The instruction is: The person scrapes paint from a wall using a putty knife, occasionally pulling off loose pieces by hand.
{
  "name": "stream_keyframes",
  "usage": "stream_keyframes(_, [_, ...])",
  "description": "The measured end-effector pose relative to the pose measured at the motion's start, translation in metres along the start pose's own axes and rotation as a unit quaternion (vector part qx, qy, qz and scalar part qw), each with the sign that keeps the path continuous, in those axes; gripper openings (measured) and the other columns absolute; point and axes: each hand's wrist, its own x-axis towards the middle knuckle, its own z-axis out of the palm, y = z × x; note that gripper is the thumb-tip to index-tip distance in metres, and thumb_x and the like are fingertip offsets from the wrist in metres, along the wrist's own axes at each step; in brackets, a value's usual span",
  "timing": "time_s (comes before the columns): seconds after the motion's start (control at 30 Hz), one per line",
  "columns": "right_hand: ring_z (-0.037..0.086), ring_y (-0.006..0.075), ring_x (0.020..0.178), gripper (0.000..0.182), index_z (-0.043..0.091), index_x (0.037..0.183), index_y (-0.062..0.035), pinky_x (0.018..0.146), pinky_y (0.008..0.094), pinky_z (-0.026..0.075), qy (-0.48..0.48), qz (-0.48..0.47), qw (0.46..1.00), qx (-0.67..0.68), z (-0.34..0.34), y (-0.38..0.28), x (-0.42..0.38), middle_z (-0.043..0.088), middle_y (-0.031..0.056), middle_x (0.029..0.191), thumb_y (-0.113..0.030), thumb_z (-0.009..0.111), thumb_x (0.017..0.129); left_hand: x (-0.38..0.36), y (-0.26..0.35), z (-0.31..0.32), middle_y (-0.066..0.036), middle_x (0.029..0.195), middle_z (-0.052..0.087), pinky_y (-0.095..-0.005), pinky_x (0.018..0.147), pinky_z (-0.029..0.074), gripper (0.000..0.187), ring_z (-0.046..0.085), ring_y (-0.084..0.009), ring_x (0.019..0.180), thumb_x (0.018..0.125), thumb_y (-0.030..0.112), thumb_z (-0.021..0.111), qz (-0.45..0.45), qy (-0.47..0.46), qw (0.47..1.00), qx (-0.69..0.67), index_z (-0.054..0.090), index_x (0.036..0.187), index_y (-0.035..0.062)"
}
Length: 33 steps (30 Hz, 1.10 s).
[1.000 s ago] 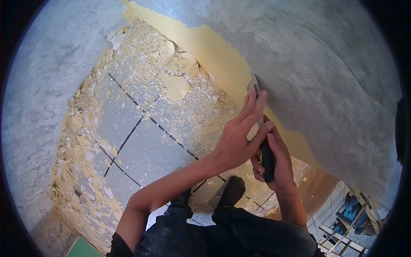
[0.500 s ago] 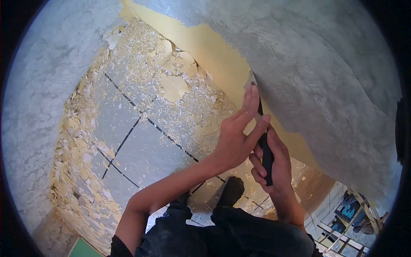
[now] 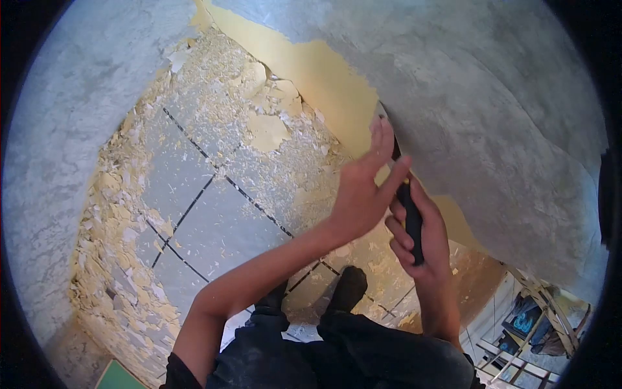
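My right hand (image 3: pixel 433 240) is wrapped around the black handle of a scraper (image 3: pixel 413 227). Its thin metal blade lies against the right wall, at the border between the yellow paint layer (image 3: pixel 330 78) and bare grey wall (image 3: pixel 479 123). My left hand (image 3: pixel 363 188) presses on the scraper's front part with fingers stretched out close together, its thumb apart near the top of the handle. My left fingers partly hide the blade.
Paint flakes and shavings (image 3: pixel 123 259) cover much of the tiled floor (image 3: pixel 227 227), with larger peeled pieces (image 3: pixel 267 133) by the wall. A grey wall (image 3: pixel 71 129) rises at left. My dark shoe (image 3: pixel 350 288) is below. A green panel (image 3: pixel 120 376) and wooden pieces (image 3: pixel 547 305) lie at the bottom corners.
The scraper and my right hand have shifted a little forward and to the right along the wall. My left hand stays on the front of the scraper. The view has moved slightly.
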Motion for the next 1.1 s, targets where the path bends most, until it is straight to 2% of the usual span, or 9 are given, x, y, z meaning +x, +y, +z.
stream_keyframes(0.13, [0.033, 0.0048, 0.04, 0.034, 0.045, 0.13, -0.0174, 0.027, 0.0169, 0.025, 0.007, 0.004, 1.0, -0.001, -0.001, 0.008, -0.006, 0.044, -0.001, 0.074, -0.037, 0.043, 0.102, -0.003, 0.012, -0.006, -0.037, 0.136, 0.04, -0.0367, 0.078, 0.054, 0.055, 0.064, -0.038, 0.103, 0.094, 0.016, 0.06, -0.125, -0.034, 0.988, -0.081, 0.038, 0.139, -0.0076])
stream_keyframes(0.37, [0.037, 0.0059, 0.042, 0.041, 0.044, 0.135, -0.0164, 0.03, 0.0201, 0.028, -0.042, 0.012, 0.999, 0.008, -0.003, -0.002, 0.017, 0.046, -0.0006, 0.073, -0.039, 0.045, 0.101, 0.009, 0.006, -0.003, -0.037, 0.132, 0.044, -0.0345, 0.073, 0.055, 0.054, 0.068, -0.0353, 0.093, 0.094, 0.014, 0.058, -0.049, 0.038, 0.998, 0.023, 0.037, 0.14, -0.006])
stream_keyframes(0.43, [0.037, 0.0055, 0.043, 0.04, 0.044, 0.135, -0.0171, 0.031, 0.0195, 0.028, -0.045, 0.012, 0.999, 0.006, 0.008, 0.001, 0.011, 0.047, -0.0013, 0.074, -0.038, 0.045, 0.101, 0.008, 0.022, -0.016, -0.037, 0.131, 0.045, -0.0373, 0.079, 0.054, 0.054, 0.066, -0.0392, 0.097, 0.094, 0.014, 0.058, -0.244, -0.031, 0.962, -0.116, 0.038, 0.139, -0.0069])
stream_keyframes(0.57, [0.036, 0.0041, 0.041, 0.026, 0.049, 0.119, -0.015, 0.026, 0.0168, 0.028, 0.003, 0.012, 0.999, 0.04, 0.003, -0.003, -0.008, 0.045, -0.0014, 0.074, -0.033, 0.044, 0.102, -0.001, -0.001, 0.001, -0.038, 0.132, 0.044, -0.0357, 0.077, 0.055, 0.053, 0.066, -0.0401, 0.096, 0.093, 0.013, 0.059, 0.018, 0.013, 0.999, 0.036, 0.039, 0.137, -0.0099])
stream_keyframes(0.63, [0.036, 0.0043, 0.04, 0.025, 0.049, 0.116, -0.0147, 0.026, 0.0167, 0.027, -0.011, 0.019, 0.999, 0.044, 0.002, -0.007, 0.006, 0.045, -0.0012, 0.074, -0.034, 0.044, 0.102, 0.005, -0.002, 0.002, -0.038, 0.133, 0.042, -0.0367, 0.086, 0.052, 0.054, 0.062, -0.042, 0.106, 0.093, 0.013, 0.06, -0.019, 0.014, 0.998, 0.052, 0.039, 0.136, -0.0103])
stream_keyframes(0.7, [0.035, 0.0044, 0.039, 0.023, 0.049, 0.113, -0.0144, 0.024, 0.0161, 0.026, -0.022, 0.0, 1.0, 0.011, 0.008, -0.005, 0.012, 0.044, -0.001, 0.074, -0.034, 0.043, 0.102, 0.008, -0.004, 0.002, -0.024, 0.11, 0.066, -0.0275, 0.07, 0.049, 0.053, 0.054, -0.0083, 0.077, 0.095, 0.013, 0.059, -0.079, 0.053, 0.994, -0.052, 0.039, 0.141, -0.0047])
stream_keyframes(0.87, [0.036, 0.0041, 0.042, 0.024, 0.048, 0.114, -0.0124, 0.026, 0.0163, 0.029, -0.024, 0.025, 0.997, 0.067, -0.003, -0.003, -0.01, 0.046, -0.0005, 0.076, -0.033, 0.045, 0.101, 0.0, -0.02, 0.005, -0.014, 0.083, 0.067, -0.0227, 0.061, 0.046, 0.051, 0.053, -0.0057, 0.071, 0.096, 0.012, 0.058, 0.13, 0.062, 0.986, 0.084, 0.039, 0.14, -0.0069])
stream_keyframes(0.97, [0.035, 0.0042, 0.041, 0.023, 0.048, 0.112, -0.0129, 0.026, 0.0163, 0.028, -0.048, 0.022, 0.998, 0.039, 0.001, -0.011, 0.016, 0.046, -0.0008, 0.076, -0.033, 0.045, 0.101, 0.016, 0.0, -0.003, -0.036, 0.133, 0.043, -0.0375, 0.101, 0.043, 0.051, 0.046, -0.0387, 0.127, 0.094, 0.015, 0.059, -0.08, 0.036, 0.996, 0.006, 0.041, 0.135, -0.0103])
stream_keyframes(1.1, [0.035, 0.005, 0.041, 0.019, 0.048, 0.108, -0.0132, 0.026, 0.0167, 0.027, -0.034, 0.044, 0.996, 0.068, 0.013, -0.005, -0.003, 0.045, -0.0011, 0.076, -0.031, 0.044, 0.102, -0.001, 0.007, -0.001, -0.035, 0.133, 0.045, -0.0379, 0.104, 0.04, 0.048, 0.044, -0.0387, 0.129, 0.093, 0.014, 0.059, -0.076, 0.031, 0.994, -0.07, 0.045, 0.131, -0.0118])
